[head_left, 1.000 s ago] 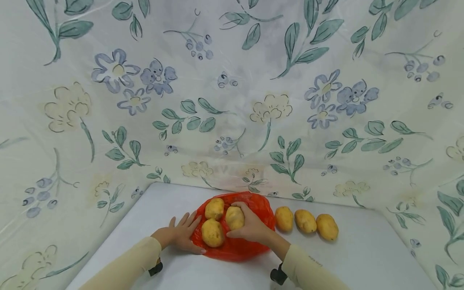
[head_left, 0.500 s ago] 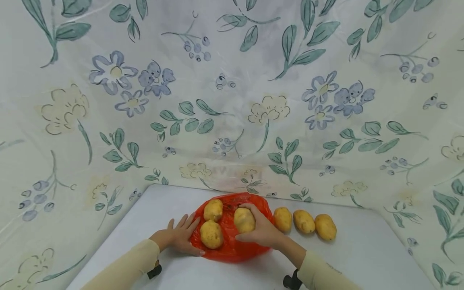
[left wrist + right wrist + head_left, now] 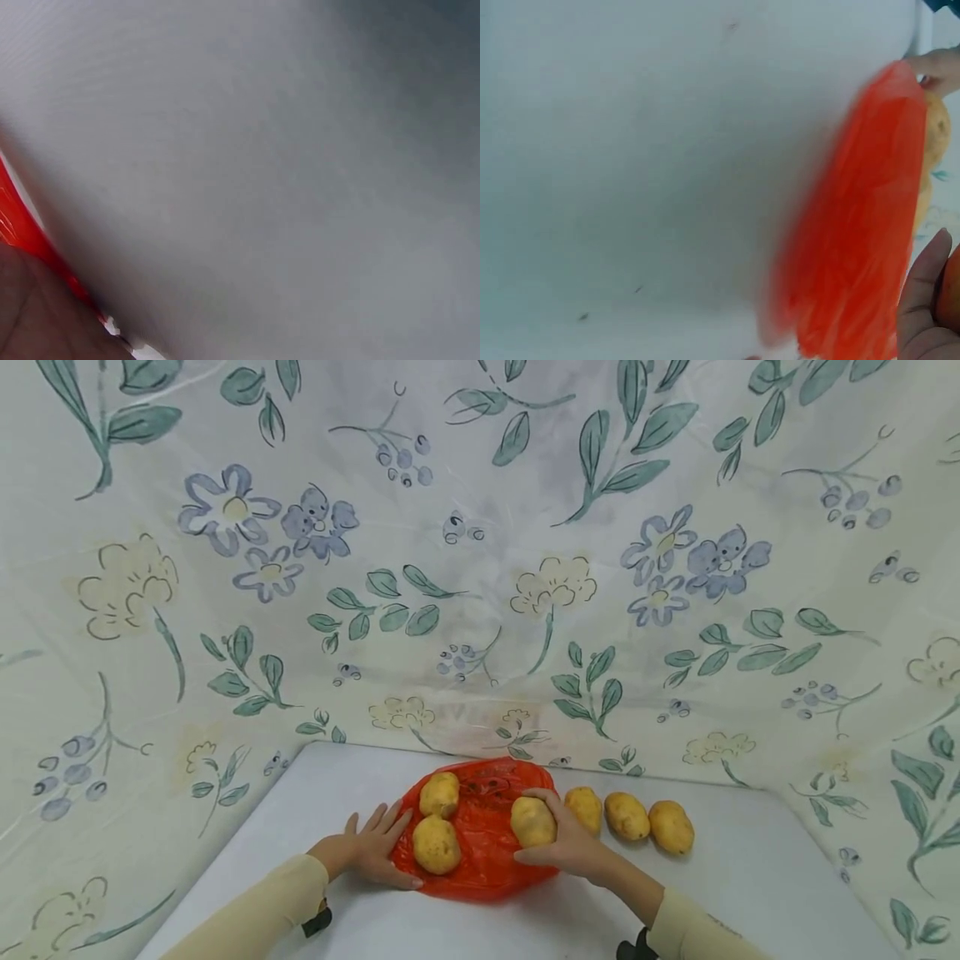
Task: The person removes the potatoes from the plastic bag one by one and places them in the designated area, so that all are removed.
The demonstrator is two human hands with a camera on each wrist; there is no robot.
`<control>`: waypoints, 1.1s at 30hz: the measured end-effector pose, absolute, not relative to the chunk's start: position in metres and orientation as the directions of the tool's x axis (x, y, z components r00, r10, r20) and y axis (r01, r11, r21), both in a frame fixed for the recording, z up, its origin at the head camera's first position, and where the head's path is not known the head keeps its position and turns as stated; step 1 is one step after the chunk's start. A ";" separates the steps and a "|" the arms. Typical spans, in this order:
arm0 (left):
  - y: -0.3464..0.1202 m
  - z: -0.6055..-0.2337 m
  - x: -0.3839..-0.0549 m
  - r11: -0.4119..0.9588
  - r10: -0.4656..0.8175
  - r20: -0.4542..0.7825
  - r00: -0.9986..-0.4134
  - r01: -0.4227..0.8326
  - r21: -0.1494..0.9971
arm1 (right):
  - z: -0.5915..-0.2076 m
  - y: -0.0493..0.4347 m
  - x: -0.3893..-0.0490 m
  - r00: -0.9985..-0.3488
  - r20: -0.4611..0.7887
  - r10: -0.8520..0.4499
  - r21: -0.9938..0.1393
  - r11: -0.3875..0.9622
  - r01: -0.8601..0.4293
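My right hand [image 3: 573, 847] grips a potato [image 3: 533, 822] over the right part of a red plastic bag [image 3: 480, 860]. In the right wrist view, the thumb curves beside that potato [image 3: 951, 296] at the lower right. Two more potatoes, one farther back [image 3: 439, 795] and one nearer [image 3: 437, 844], lie on the left part of the bag. Beside them my left hand [image 3: 375, 852] rests with fingers spread on the bag's left edge. The left wrist view shows only a piece of that palm [image 3: 45, 311] and a strip of red plastic [image 3: 22, 225].
On the white table [image 3: 750, 877], a row of three potatoes, the near-hand one [image 3: 584, 810], a middle one [image 3: 627, 816] and an end one [image 3: 672, 827], runs right of the bag. Floral cloth [image 3: 480, 635] hangs behind and around the table.
My right hand has carried its potato rightward across the bag, away from the two left potatoes. My left hand has stayed at the bag's left edge.
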State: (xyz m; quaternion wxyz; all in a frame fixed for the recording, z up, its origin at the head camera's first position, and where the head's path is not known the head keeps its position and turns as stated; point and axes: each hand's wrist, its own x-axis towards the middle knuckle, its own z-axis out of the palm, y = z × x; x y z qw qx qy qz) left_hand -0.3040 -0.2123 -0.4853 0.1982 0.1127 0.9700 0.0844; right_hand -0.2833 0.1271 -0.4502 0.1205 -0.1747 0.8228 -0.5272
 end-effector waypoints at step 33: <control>-0.210 -0.484 -0.306 0.963 0.249 -0.374 -0.893 0.189 0.190 | -0.470 0.188 -0.273 -0.952 -0.063 -0.301 -0.925 0.376 -0.057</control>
